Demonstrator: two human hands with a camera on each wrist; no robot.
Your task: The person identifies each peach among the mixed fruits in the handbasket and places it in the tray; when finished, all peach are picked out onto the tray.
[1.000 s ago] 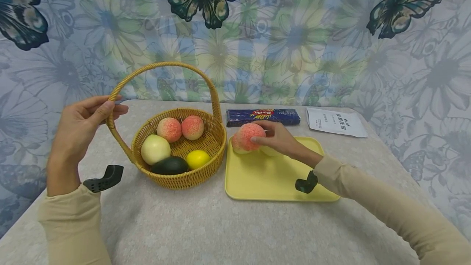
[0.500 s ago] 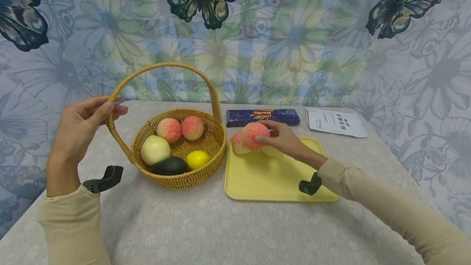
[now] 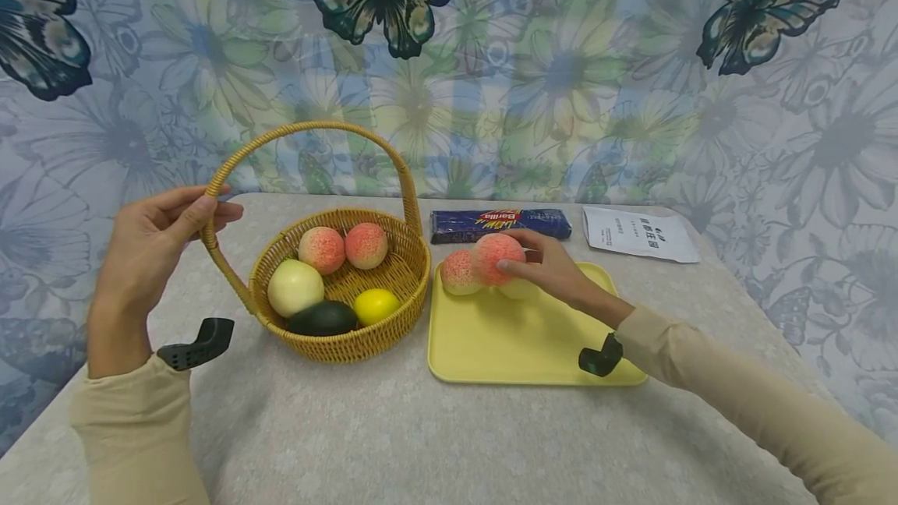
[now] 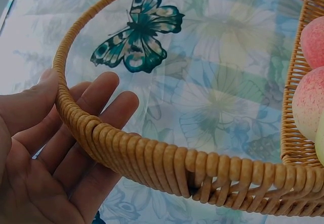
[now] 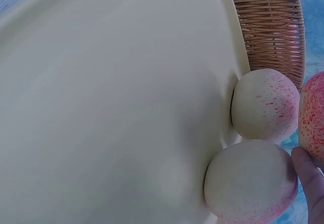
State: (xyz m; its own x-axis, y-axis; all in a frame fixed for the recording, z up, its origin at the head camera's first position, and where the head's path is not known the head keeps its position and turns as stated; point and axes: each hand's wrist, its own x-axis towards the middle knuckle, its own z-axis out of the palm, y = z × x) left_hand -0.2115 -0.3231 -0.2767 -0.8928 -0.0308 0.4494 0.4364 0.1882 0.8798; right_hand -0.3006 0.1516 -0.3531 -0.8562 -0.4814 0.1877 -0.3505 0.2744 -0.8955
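Note:
My left hand (image 3: 150,244) pinches the left side of the wicker basket's handle (image 3: 309,127) between thumb and fingers. In the basket (image 3: 344,349) lie two peaches (image 3: 321,250), a pale green-white round fruit (image 3: 295,287), a dark green avocado-shaped fruit (image 3: 323,319) and a lemon (image 3: 376,307). Over the far left part of the yellow tray (image 3: 512,349), my right hand (image 3: 554,267) grips a pink peach (image 3: 496,258). Beside and below it, two more fruits rest on the tray: a peach (image 5: 266,105) and a pale, pink-tinged fruit (image 5: 250,183), largely hidden in the head view.
Behind the tray lies a blue Barilla pasta packet (image 3: 501,225). To its right is a white printed pouch (image 3: 640,234). A patterned fabric backdrop (image 3: 491,84) stands along the table's far edge. The basket stands close to the tray's left edge.
My right hand, holding the peach, has shifted slightly to the right, uncovering more of the peach at the tray's left. The left hand and basket look unmoved.

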